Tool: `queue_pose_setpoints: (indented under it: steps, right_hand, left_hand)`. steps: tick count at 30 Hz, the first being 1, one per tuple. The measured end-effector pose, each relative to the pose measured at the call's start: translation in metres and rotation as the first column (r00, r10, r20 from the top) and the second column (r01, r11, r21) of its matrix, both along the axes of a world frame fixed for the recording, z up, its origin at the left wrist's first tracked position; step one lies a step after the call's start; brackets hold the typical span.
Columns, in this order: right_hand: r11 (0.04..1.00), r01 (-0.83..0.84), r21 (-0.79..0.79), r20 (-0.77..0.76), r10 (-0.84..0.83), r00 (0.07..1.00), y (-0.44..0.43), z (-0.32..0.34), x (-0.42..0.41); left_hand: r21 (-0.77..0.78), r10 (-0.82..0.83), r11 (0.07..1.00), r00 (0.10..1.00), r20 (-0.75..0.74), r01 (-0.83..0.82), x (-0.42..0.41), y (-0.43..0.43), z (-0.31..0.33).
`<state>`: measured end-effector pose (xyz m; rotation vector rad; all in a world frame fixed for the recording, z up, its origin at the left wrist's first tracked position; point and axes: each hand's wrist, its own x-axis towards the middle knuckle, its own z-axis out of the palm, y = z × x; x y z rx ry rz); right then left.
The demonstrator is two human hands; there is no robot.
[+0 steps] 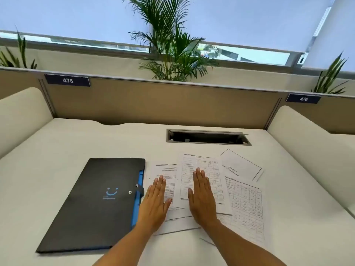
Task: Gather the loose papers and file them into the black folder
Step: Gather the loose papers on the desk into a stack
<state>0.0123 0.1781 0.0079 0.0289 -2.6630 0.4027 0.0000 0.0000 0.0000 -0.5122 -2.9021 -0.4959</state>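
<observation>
A: Status, nearest first. Left hand (154, 203) and right hand (202, 196) both lie flat, palms down, on the loose papers (244, 204). Fingers straight and close together, holding nothing.

B: Any gathering done?

A: Judged not begun. Sheets fanned and overlapping at odd angles: one under the left hand, a table sheet (201, 169) under the right, another table sheet to the right, and a title page (241, 166) skewed at the far right.

B: Folder?

A: Black folder (96, 204) lies shut on the desk (57, 150), left of the papers, just beside the left hand; its blue edge touches or nearly touches the wrist, cannot tell which. Strap appears fastened, so opening is left too.

B: Room to work?

A: Bare desk on the near right and far left. Padded dividers close both sides. Beyond the papers, an open cable slot (208, 137); sheets should be kept off it. Back panel and a plant (172, 45) farthest.
</observation>
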Motion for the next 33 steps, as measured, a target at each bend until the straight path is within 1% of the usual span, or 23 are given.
queue_pose_setpoints:
  steps: [3, 4, 6, 8, 14, 16, 17, 18, 19, 20, 21, 22, 23, 24, 26, 28, 29, 30, 32, 33]
  right_hand:
    - [0.999, 0.032, -0.003, 0.089, -0.031, 0.996, 0.007, -0.013, 0.01]
    - [0.999, 0.045, 0.003, 0.136, -0.045, 0.99, 0.01, -0.018, 0.015]
    - [0.999, 0.053, -0.005, 0.182, -0.051, 0.982, 0.014, -0.025, 0.018]
    - [0.997, 0.074, 0.007, 0.196, -0.074, 0.978, 0.017, -0.029, 0.02]
    - [0.993, 0.099, 0.06, 0.334, -0.113, 0.936, 0.017, -0.035, 0.016]
    - [0.992, 0.126, 0.004, 0.34, -0.12, 0.933, 0.018, -0.03, 0.015]
    - [0.983, 0.181, -0.034, 0.317, -0.161, 0.935, 0.019, -0.027, 0.013]
    - [0.958, 0.28, -0.063, 0.284, -0.252, 0.925, 0.02, -0.023, 0.011]
    - [0.903, 0.42, -0.089, 0.268, -0.384, 0.884, 0.021, -0.018, 0.008]
    - [0.813, 0.567, -0.135, 0.298, -0.512, 0.805, 0.023, -0.011, 0.005]
    - [0.707, 0.682, -0.186, 0.37, -0.593, 0.715, 0.025, -0.002, 0.002]
    - [0.628, 0.75, -0.207, 0.445, -0.623, 0.644, 0.028, 0.005, -0.002]
    - [0.597, 0.779, -0.193, 0.493, -0.627, 0.603, 0.031, 0.01, -0.005]
    - [0.594, 0.787, -0.169, 0.523, -0.623, 0.582, 0.034, 0.014, -0.008]
    - [0.577, 0.8, -0.165, 0.572, -0.605, 0.554, 0.04, 0.02, -0.013]
    - [0.516, 0.824, -0.232, 0.62, -0.574, 0.534, 0.046, 0.024, -0.017]
    - [0.49, 0.823, -0.288, 0.633, -0.548, 0.548, 0.049, 0.026, -0.017]
    - [0.475, 0.805, -0.355, 0.631, -0.514, 0.581, 0.052, 0.027, -0.017]
    - [0.464, 0.747, -0.476, 0.596, -0.454, 0.662, 0.057, 0.028, -0.015]
    - [0.472, 0.719, -0.511, 0.572, -0.438, 0.694, 0.058, 0.028, -0.013]
  left_hand:
    - [0.034, 0.007, 0.999, 0.997, 0.074, -0.01, 0.01, -0.002, -0.013]
    - [0.023, 0.018, 1.0, 0.998, 0.068, -0.02, 0.014, -0.003, -0.018]
    - [0.003, 0.011, 1.0, 0.997, 0.073, -0.012, 0.018, -0.003, -0.024]
    - [-0.018, 0.017, 1.0, 0.998, 0.053, -0.016, 0.019, -0.005, -0.027]
    - [-0.009, 0.021, 1.0, 0.998, 0.065, -0.02, 0.02, -0.006, -0.027]
    - [0.0, 0.019, 1.0, 0.998, 0.058, -0.019, 0.021, -0.006, -0.027]
    - [0.004, 0.018, 1.0, 0.998, 0.062, -0.018, 0.021, -0.006, -0.027]
    - [0.006, 0.016, 1.0, 0.998, 0.063, -0.017, 0.02, -0.006, -0.027]
    - [0.008, 0.016, 1.0, 0.998, 0.062, -0.016, 0.02, -0.006, -0.027]
    - [0.01, 0.015, 1.0, 0.998, 0.055, -0.016, 0.02, -0.006, -0.028]
    - [0.014, 0.016, 1.0, 0.998, 0.054, -0.016, 0.02, -0.006, -0.028]
    - [0.02, 0.015, 1.0, 0.998, 0.053, -0.016, 0.021, -0.007, -0.029]
    - [0.031, 0.015, 0.999, 0.998, 0.057, -0.017, 0.021, -0.007, -0.029]
    - [0.047, 0.016, 0.999, 0.998, 0.062, -0.019, 0.022, -0.007, -0.03]
    - [0.083, 0.016, 0.996, 0.997, 0.074, -0.022, 0.022, -0.007, -0.03]
    - [0.115, 0.013, 0.993, 0.997, 0.079, -0.022, 0.022, -0.007, -0.03]
    - [0.122, 0.011, 0.992, 0.997, 0.083, -0.021, 0.022, -0.007, -0.03]
    - [0.131, 0.011, 0.991, 0.996, 0.087, -0.022, 0.022, -0.007, -0.029]
    - [0.172, 0.016, 0.985, 0.995, 0.101, -0.033, 0.023, -0.007, -0.028]
    - [0.202, 0.019, 0.979, 0.994, 0.108, -0.041, 0.023, -0.007, -0.027]
